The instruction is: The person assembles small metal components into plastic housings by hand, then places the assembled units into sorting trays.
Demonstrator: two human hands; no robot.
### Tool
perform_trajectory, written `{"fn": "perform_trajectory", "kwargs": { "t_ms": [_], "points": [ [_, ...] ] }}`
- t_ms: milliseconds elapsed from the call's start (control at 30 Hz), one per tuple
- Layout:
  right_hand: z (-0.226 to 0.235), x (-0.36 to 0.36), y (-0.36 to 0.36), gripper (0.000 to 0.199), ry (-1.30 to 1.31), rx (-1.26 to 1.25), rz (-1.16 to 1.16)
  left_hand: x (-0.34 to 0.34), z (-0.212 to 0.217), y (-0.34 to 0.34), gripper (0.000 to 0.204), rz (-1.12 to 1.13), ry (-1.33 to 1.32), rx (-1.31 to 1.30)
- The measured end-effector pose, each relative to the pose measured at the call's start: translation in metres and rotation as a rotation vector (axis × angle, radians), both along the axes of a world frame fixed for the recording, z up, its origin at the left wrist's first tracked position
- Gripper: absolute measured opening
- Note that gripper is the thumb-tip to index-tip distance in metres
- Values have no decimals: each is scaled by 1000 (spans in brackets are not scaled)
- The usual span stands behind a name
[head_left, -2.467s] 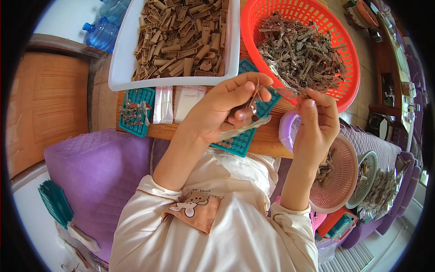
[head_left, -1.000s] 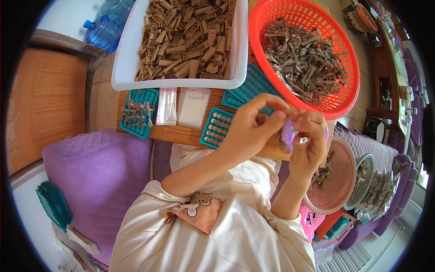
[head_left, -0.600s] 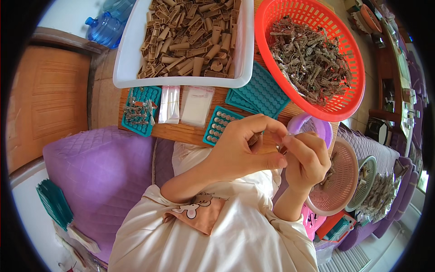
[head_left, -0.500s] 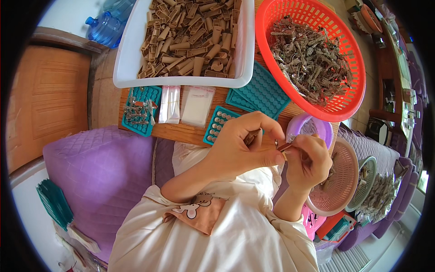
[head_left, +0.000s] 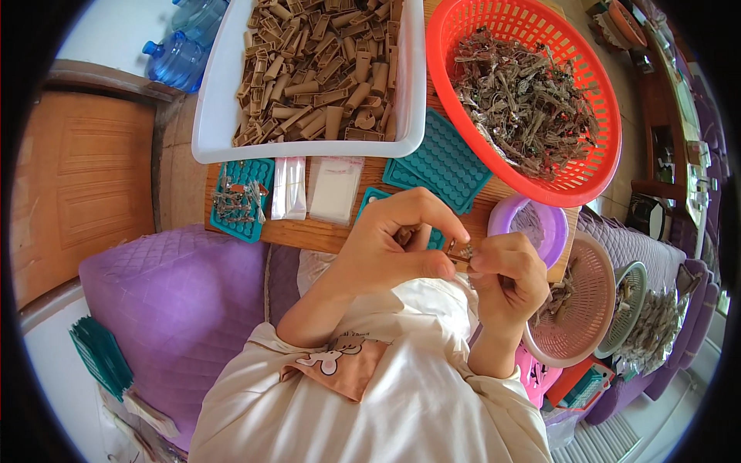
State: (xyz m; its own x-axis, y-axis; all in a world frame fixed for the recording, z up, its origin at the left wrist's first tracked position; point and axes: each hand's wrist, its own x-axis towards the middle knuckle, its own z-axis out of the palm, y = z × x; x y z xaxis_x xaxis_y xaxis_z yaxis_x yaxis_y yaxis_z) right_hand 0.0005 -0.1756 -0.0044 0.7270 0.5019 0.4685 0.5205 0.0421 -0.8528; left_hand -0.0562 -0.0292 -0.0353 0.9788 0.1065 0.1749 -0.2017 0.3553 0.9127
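My left hand (head_left: pixel 397 243) and my right hand (head_left: pixel 511 274) meet above the near edge of the table. Between their fingertips is a small brown plastic piece (head_left: pixel 460 258) with something thin at its end, too small to make out. Another brown piece (head_left: pixel 404 234) is tucked in the curled fingers of my left hand. Just behind the left hand lies a teal tray (head_left: pixel 370 196), mostly hidden by it. A purple bowl (head_left: pixel 557 245) stands beyond my right hand.
A white bin (head_left: pixel 309 151) of brown plastic pieces and a red basket (head_left: pixel 610 166) of tangled wired parts stand at the back. Stacked teal trays (head_left: pixel 440 154), clear bags (head_left: pixel 333 191) and a loaded teal tray (head_left: pixel 245 227) lie on the table. A pink basket (head_left: pixel 590 309) is at right.
Both hands have shifted slightly left with the small piece, and the right fingers have closed in over its end. The left hand now covers more of the nearby teal tray. The view has moved slightly.
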Motion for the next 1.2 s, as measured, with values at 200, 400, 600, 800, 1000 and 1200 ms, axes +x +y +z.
{"fn": "perform_trajectory", "kwargs": {
  "t_ms": [200, 400, 600, 800, 1000, 1200],
  "points": [
    [-4, -5, 6, 19, 103, 43, -88, -1, -2, -1, 47, -47, 155, -636],
    [-4, -11, 14, 19, 96, 63, -213, -5, 15, -18, 54, 110, 136, -528],
    [-5, -21, 18, 21, 63, 94, -173, -12, 4, -24, 61, 179, 21, -334],
    [-9, -26, 16, 21, 141, 140, -143, -17, 0, -17, 55, 101, 9, -255],
    [-11, -26, 14, 21, 150, 189, -152, -16, -1, -20, 54, 84, -31, -311],
    [-10, -29, 14, 19, 156, 163, -167, -16, 1, -21, 54, 89, 34, -281]
  ]
}}
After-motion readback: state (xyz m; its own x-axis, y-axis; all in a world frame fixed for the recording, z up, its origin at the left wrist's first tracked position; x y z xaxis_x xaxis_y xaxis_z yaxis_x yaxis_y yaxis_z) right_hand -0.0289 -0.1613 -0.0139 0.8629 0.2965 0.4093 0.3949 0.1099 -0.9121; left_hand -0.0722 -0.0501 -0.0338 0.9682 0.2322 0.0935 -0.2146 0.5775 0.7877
